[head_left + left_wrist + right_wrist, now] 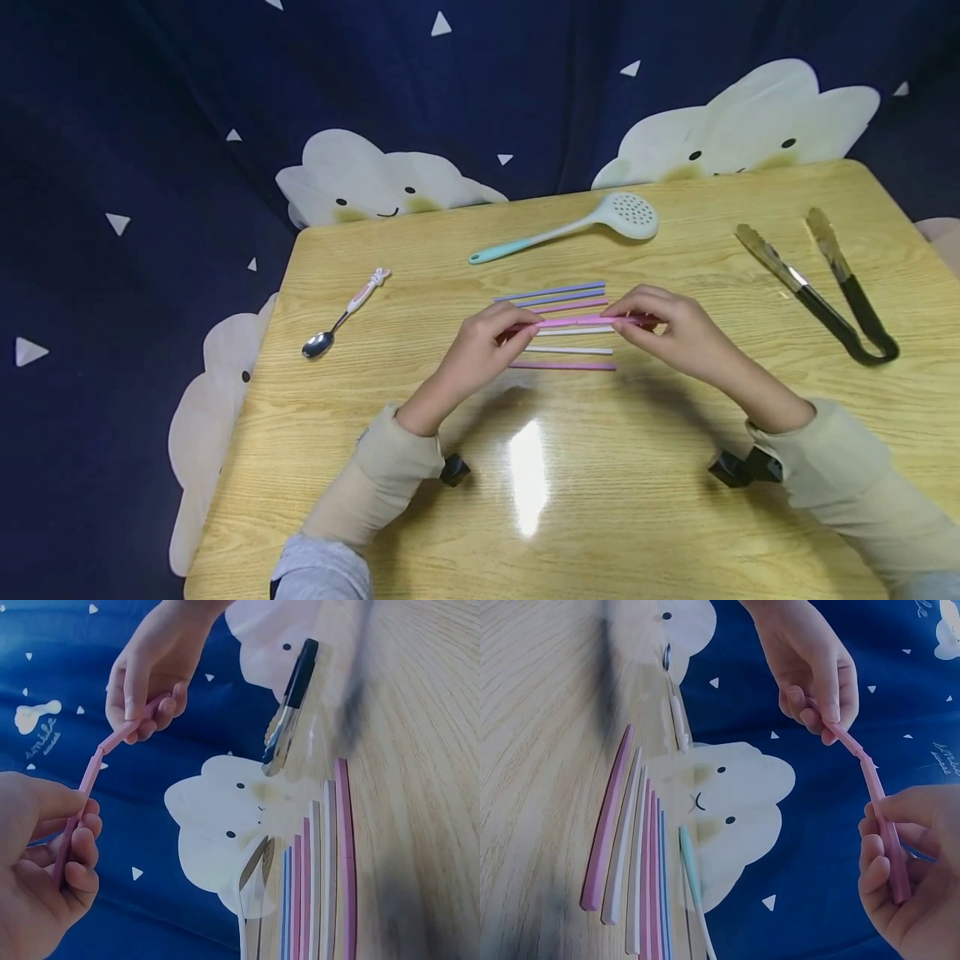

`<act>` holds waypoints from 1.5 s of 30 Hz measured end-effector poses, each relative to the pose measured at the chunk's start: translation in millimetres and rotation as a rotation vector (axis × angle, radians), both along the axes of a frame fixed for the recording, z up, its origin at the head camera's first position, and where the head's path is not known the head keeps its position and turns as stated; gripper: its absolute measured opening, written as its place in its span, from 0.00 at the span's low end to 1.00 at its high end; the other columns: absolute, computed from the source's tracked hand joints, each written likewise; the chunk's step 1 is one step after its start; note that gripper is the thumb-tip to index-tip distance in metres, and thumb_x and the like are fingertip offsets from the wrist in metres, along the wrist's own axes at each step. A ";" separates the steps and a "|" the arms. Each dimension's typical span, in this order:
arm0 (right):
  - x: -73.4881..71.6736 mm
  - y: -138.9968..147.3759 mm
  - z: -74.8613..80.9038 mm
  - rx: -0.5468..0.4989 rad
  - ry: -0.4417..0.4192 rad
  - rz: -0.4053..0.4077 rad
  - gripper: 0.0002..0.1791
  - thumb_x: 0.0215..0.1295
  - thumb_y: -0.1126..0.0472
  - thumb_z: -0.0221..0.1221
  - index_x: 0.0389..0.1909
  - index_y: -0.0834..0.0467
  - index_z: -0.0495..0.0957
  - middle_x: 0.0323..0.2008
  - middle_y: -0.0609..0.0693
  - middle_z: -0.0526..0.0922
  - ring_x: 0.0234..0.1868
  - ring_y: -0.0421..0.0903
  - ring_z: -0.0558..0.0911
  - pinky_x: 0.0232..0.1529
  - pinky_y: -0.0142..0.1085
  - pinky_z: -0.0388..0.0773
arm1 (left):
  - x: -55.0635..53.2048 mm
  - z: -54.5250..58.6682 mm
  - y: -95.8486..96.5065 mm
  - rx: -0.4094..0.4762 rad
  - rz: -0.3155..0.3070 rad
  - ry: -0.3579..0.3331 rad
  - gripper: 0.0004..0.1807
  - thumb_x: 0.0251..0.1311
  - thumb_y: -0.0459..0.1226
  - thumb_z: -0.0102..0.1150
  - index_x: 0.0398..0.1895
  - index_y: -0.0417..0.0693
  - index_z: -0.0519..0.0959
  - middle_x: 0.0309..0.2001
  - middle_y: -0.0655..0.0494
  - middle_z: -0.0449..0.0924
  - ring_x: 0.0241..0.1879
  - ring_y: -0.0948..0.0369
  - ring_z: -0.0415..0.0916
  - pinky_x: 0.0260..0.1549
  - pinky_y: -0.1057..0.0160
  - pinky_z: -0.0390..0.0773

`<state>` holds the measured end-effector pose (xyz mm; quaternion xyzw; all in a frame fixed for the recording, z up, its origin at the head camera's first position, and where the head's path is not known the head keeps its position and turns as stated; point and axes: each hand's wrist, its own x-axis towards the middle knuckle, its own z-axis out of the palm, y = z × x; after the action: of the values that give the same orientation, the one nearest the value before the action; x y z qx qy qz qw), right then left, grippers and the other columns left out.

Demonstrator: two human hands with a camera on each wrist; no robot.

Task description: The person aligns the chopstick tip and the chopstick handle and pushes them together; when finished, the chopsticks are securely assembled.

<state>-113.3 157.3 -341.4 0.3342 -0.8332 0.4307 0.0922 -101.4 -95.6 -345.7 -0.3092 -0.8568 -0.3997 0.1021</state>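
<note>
A thin pink stick [577, 321] is held up above the table, sideways between both hands. My left hand [480, 340] grips its left part, thumb against the curled fingers. The right part is pinched in my right hand [678, 329]. In the left wrist view the pink stick [91, 774] has a kink at mid-length, where its two halves meet at an angle. That same stepped joint shows in the right wrist view, between the hands. Below lie several loose sticks in a row: blue sticks [555, 295], white sticks [573, 351] and pink sticks [570, 365].
A skimmer [628, 217] with a turquoise handle lies along the table's back. Black-handled tongs [847, 312] rest spread at the right, and a spoon [319, 343] with a white and pink handle at the left. Behind the wooden table [315, 500] hangs a dark blue curtain [525, 75].
</note>
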 end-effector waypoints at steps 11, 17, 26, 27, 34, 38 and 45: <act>1.8 -3.3 0.2 -0.032 0.071 -0.029 0.13 0.44 0.77 0.63 0.28 0.58 0.80 0.25 0.43 0.77 0.26 0.32 0.69 0.28 0.21 0.67 | 0.2 3.2 3.2 -0.004 -0.001 0.072 0.05 0.56 0.32 0.57 0.32 0.41 0.82 0.25 0.56 0.74 0.21 0.67 0.63 0.19 0.74 0.65; 3.4 -5.7 1.7 -0.055 0.099 -0.069 0.12 0.43 0.76 0.64 0.25 0.56 0.81 0.24 0.42 0.76 0.24 0.32 0.68 0.26 0.21 0.65 | 0.2 3.2 9.1 0.025 0.007 0.111 0.04 0.54 0.31 0.59 0.31 0.39 0.82 0.24 0.55 0.75 0.21 0.67 0.63 0.19 0.74 0.64; 5.8 -10.8 2.5 -0.085 0.123 -0.073 0.12 0.41 0.77 0.65 0.24 0.58 0.80 0.23 0.44 0.76 0.24 0.32 0.69 0.26 0.20 0.66 | 3.1 1.8 11.5 0.054 0.026 0.124 0.04 0.54 0.30 0.59 0.31 0.38 0.82 0.26 0.53 0.77 0.21 0.66 0.64 0.20 0.74 0.65; 5.6 -11.3 3.1 -0.087 0.126 -0.075 0.12 0.41 0.77 0.65 0.24 0.58 0.80 0.23 0.44 0.76 0.24 0.32 0.69 0.26 0.20 0.65 | 2.8 1.9 11.9 0.055 0.029 0.129 0.04 0.54 0.30 0.59 0.31 0.38 0.82 0.26 0.53 0.77 0.21 0.66 0.64 0.20 0.74 0.65; 0.0 -12.6 7.2 -0.102 0.150 -0.083 0.10 0.41 0.78 0.64 0.24 0.62 0.79 0.22 0.47 0.76 0.24 0.33 0.68 0.25 0.21 0.64 | -3.0 4.8 13.8 0.066 0.035 0.155 0.05 0.55 0.29 0.57 0.32 0.38 0.82 0.25 0.53 0.75 0.20 0.66 0.63 0.19 0.73 0.64; -3.6 -11.3 8.6 -0.068 0.146 -0.099 0.10 0.42 0.77 0.65 0.24 0.61 0.80 0.23 0.46 0.76 0.24 0.32 0.68 0.25 0.21 0.65 | -7.0 5.8 13.9 0.047 0.035 0.179 0.06 0.55 0.30 0.57 0.33 0.39 0.82 0.27 0.53 0.77 0.21 0.65 0.67 0.21 0.74 0.67; -5.0 -8.6 5.7 -0.007 0.137 -0.085 0.09 0.44 0.76 0.64 0.25 0.61 0.80 0.24 0.45 0.77 0.24 0.33 0.69 0.26 0.21 0.66 | -9.9 5.9 13.5 -0.158 0.083 0.351 0.03 0.51 0.32 0.63 0.29 0.44 0.84 0.31 0.55 0.78 0.33 0.59 0.72 0.33 0.67 0.70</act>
<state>-118.3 148.6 -335.8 0.3267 -0.8369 0.4056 0.1684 -111.3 -82.1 -339.9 -0.3459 -0.8665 -0.2666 0.2417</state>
